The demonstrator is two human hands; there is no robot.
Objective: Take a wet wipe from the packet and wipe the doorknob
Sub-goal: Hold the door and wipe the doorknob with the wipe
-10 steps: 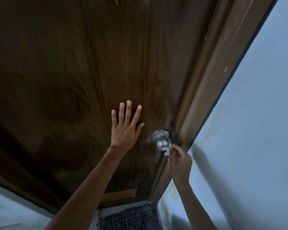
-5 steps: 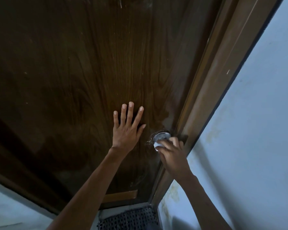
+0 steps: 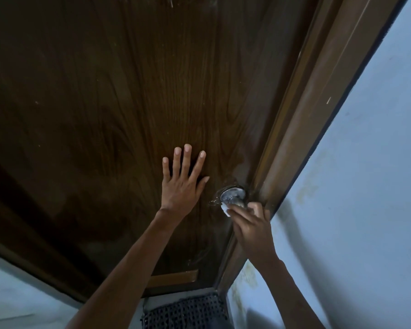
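Fingers (image 3: 241,213) of the right hand (image 3: 254,230) curled round a white wet wipe (image 3: 224,208), pressed against the near side of the metal doorknob (image 3: 233,197) at the edge of the dark wooden door (image 3: 128,115). Left hand (image 3: 180,186) flat on the door beside the knob, fingers spread wide, holding nothing. Brown door frame (image 3: 318,115) just beside the knob, pale blue wall (image 3: 365,186) beyond; dark perforated mat (image 3: 188,309) at the door's foot

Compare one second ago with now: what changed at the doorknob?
The right hand moved up from just below the doorknob and now wraps it, pressing the wipe against it. The left hand stayed flat on the door, fingers spread.
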